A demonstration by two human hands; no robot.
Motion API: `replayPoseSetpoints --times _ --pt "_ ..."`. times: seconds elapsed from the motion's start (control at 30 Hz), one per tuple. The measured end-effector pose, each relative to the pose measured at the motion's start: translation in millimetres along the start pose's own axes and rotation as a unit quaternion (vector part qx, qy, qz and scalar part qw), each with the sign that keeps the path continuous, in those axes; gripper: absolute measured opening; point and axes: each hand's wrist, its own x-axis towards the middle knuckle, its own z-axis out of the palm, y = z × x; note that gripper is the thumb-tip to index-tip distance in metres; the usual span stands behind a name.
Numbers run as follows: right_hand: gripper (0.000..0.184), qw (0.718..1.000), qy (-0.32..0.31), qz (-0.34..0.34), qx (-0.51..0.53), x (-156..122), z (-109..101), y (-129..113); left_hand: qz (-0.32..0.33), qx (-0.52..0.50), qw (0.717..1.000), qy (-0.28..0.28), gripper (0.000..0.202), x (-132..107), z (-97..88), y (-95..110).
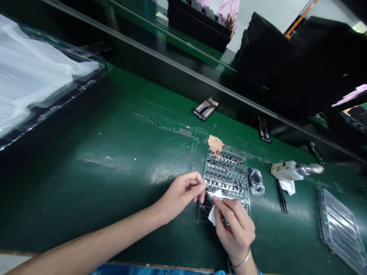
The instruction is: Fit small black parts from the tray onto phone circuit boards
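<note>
The right hand (236, 225) pinches a white wipe (211, 216), its long axis running away from the person, over the near end of the clear parts tray (246, 183). The tray lies under and beyond both hands, lengthwise away from them; the left hand (185, 191) curls thumb-to-fingers at its left edge, whether gripping anything I cannot tell.

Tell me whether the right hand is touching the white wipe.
Touching. The head view shows the right hand pinching the white wipe, whose edges show above and below the pinch.
</note>
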Motion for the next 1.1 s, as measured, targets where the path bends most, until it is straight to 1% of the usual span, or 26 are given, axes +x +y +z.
replayPoseSetpoints --times 0.1,0.17,0.2,0.23,0.3,0.4,0.43,0.47,0.5,0.53,0.6,0.63,0.67,0.7,0.8,0.9,0.97,1.1 --pt "0.035 0.996 0.038 0.067 -0.045 -5.2 -16.3 13.0 0.034 0.057 0.998 0.013 0.016 -2.6 0.9 6.0" --pt "0.022 0.983 0.056 0.136 -0.111 -11.8 -31.1 27.2 0.04 0.084 0.996 0.018 0.015 -3.8 1.6 7.1" --pt "0.016 0.971 0.058 0.173 -0.154 -16.0 -38.7 35.6 0.04 0.092 0.995 0.019 0.015 -4.1 1.9 6.8" --pt "0.013 0.956 0.058 0.21 -0.199 -20.4 -46.1 44.5 0.04 0.096 0.994 0.018 0.015 -4.2 2.2 6.1" --pt "0.015 0.914 0.034 0.292 -0.28 -29.2 -59.2 62.6 0.04 0.096 0.994 0.015 0.014 -4.0 2.4 4.2" --pt "0.015 0.841 -0.05 0.421 -0.335 -36.9 -72.7 82.6 0.038 0.089 0.995 0.007 0.013 -3.8 2.6 2.3" --pt "0.014 0.826 -0.067 0.449 -0.334 -37.0 -74.8 85.1 0.037 0.086 0.996 0.005 0.013 -4.0 2.7 2.1" --pt "0.013 0.826 -0.064 0.457 -0.324 -35.8 -75.3 84.8 0.037 0.085 0.996 0.003 0.014 -4.3 2.8 2.2" --pt "0.014 0.841 -0.041 0.445 -0.305 -33.2 -74.2 81.4 0.038 0.083 0.996 0.001 0.014 -4.6 2.8 2.3" --pt "0.014 0.867 -0.005 0.416 -0.273 -29.4 -71.2 74.9 0.039 0.082 0.996 0.0 0.015 -4.9 2.8 2.4" --pt "0.012 0.93 0.066 0.316 -0.177 -19.3 -60.3 54.6 0.039 0.082 0.996 -0.001 0.014 -5.4 2.7 2.2" --pt "0.01 0.954 0.083 0.26 -0.123 -13.6 -52.9 42.2 0.039 0.083 0.996 -0.001 0.014 -5.5 2.7 1.8" --pt "0.012 0.972 0.087 0.206 -0.073 -7.7 -45.0 29.4 0.039 0.084 0.996 -0.001 0.014 -5.5 2.6 1.2" --pt "0.017 0.983 0.083 0.159 -0.029 -2.0 -37.1 17.3 0.039 0.085 0.996 -0.002 0.014 -5.4 2.6 0.5" --pt "0.032 0.996 0.061 0.057 0.031 11.6 -18.1 -9.4 0.04 0.084 0.996 -0.008 0.015 -4.8 2.8 -1.5" --pt "0.037 0.999 0.031 -0.009 0.02 18.2 -10.3 -17.9 0.037 0.075 0.996 -0.019 0.015 -4.4 3.4 -1.9" --pt "0.037 0.999 0.013 -0.03 0.002 19.5 -9.7 -16.6 0.033 0.073 0.997 -0.024 0.015 -4.2 3.9 -1.5" --pt "0.035 0.999 -0.004 -0.035 -0.032 19.2 -11.0 -9.2 0.028 0.071 0.997 -0.028 0.015 -3.7 4.1 -1.3"
